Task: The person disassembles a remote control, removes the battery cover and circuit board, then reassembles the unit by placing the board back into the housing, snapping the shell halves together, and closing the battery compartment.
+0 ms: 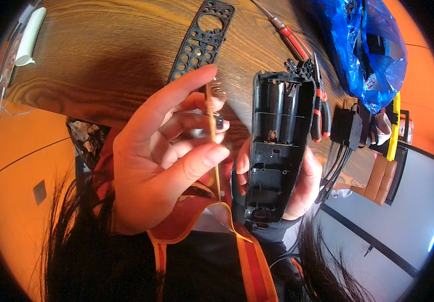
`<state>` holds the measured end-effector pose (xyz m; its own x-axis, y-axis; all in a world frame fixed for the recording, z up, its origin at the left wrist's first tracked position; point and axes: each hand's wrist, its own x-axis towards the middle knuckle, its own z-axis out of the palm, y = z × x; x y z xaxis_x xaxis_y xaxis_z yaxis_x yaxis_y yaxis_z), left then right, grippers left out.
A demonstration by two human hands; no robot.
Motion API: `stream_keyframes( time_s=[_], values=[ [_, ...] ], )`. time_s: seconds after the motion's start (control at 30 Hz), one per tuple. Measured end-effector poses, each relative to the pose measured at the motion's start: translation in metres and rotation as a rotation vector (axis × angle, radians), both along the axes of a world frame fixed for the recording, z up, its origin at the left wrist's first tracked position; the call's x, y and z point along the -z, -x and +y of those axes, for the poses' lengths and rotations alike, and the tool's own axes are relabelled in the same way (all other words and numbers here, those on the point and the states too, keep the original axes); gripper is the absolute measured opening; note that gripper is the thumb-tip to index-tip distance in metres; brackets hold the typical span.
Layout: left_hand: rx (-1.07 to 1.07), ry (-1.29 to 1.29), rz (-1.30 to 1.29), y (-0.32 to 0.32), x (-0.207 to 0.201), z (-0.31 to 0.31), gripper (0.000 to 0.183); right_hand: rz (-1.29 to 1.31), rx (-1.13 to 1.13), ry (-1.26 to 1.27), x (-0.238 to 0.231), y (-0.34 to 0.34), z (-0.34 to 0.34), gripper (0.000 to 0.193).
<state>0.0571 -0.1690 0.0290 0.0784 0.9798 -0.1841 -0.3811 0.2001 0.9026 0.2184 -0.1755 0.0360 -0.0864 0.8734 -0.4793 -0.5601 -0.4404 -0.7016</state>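
My left hand [144,151] grips a thin tan circuit board [213,118] by its edges, between thumb and fingers. The board is turned edge-on to me. Metal coil springs [219,89] and a small black part [219,122] stick out from its right side. In my right hand [305,183] rests a long black remote control casing [272,176], inner side up; the fingers wrap round its lower half. Its upper part has two battery troughs with a small spring at their lower end. A black remote cover [202,36] with several button holes lies on the table beyond my left hand.
On the wooden table [101,50] lie a red-handled screwdriver [296,44] and red-and-black pliers [317,110], close to the casing's right side. A blue plastic bag [340,50] and a black box [347,126] with cables are at the right. A white tube [30,38] lies far left.
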Motion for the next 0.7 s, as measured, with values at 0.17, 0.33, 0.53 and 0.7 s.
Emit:
stream_keyframes(
  time_s=[0.17,0.33,0.53,0.7],
  values=[
    [-0.026,-0.06,0.033,0.0,-0.002,0.001,0.069,-0.177,-0.217,-0.122,-0.002,-0.01,0.0,0.077],
    [0.008,0.106,0.062,0.003,-0.01,-0.001,0.068,-0.426,-0.241,-0.294,-0.003,-0.001,-0.006,0.091],
    [0.078,-0.045,0.019,0.006,-0.003,-0.003,0.07,-0.542,-0.152,-0.502,0.012,0.013,-0.003,0.087],
    [0.081,-0.195,0.005,0.005,0.005,-0.004,0.074,-0.379,-0.16,-0.406,0.015,0.013,-0.008,0.079]
  ],
)
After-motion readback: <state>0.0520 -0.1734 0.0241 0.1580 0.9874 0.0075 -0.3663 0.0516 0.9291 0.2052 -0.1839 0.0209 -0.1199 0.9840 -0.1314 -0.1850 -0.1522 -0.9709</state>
